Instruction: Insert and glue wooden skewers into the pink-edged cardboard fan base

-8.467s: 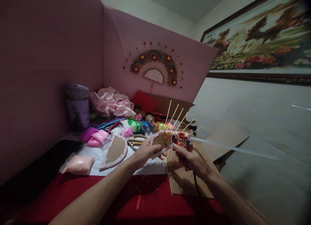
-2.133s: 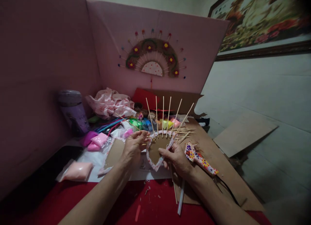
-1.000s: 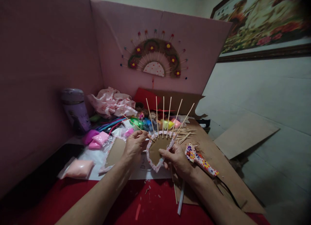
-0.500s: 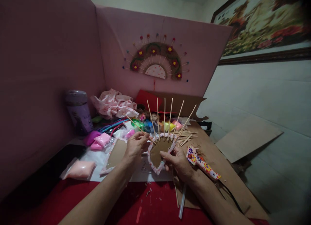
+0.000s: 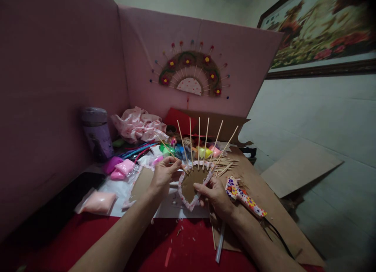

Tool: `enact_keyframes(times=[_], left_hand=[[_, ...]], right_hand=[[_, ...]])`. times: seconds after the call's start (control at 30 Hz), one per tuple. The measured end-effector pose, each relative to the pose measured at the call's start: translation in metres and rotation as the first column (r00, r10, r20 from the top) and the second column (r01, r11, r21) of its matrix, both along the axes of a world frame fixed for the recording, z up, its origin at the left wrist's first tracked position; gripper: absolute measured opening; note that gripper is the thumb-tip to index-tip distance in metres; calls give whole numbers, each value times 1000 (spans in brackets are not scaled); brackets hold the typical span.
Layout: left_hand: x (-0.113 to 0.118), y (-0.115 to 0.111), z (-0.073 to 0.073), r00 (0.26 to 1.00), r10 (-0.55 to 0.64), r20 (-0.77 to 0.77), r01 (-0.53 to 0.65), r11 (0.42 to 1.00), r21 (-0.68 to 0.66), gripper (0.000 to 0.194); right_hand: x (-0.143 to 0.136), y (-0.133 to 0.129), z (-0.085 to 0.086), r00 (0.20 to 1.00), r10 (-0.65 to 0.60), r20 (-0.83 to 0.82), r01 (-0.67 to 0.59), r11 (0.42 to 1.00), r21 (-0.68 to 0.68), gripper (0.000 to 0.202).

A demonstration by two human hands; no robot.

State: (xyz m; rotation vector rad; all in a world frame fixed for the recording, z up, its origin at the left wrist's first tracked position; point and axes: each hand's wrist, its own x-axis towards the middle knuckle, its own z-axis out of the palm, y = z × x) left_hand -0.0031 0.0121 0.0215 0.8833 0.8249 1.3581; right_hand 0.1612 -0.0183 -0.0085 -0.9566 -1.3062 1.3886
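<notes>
Six thin sticks (image 5: pixel 199 142) fan out from the top edge of a cloth-rimmed cardboard piece (image 5: pixel 190 185), whose side the right hand (image 5: pixel 216 194) grips between thumb and fingers. The left hand (image 5: pixel 164 172), fingertips pinched nearly together, has hold of one more stick (image 5: pixel 166 146), its lower end at that same edge. Beyond the right hand, loose sticks (image 5: pixel 226 166) lie on the worktop (image 5: pixel 194 256); just right of it sits a flower-patterned tool (image 5: pixel 246 198) with a cord.
</notes>
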Motion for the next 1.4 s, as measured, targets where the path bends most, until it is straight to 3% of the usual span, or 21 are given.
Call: enact_keyframes(times=[0.47, 1.03, 1.4], left_hand=[[-1, 1, 1, 997, 13, -78, -10, 999, 40, 42], [-3, 3, -2, 993, -4, -120, 10, 999, 50, 41], [-3, 1, 0, 994, -6, -111, 12, 999, 49, 43]], right_hand=[[0, 5, -10, 1000, 3, -11, -3, 1000, 1, 32], [-1, 2, -6, 999, -9, 36, 9, 1000, 2, 35], [1, 4, -14, 999, -31, 30, 31, 999, -8, 37]])
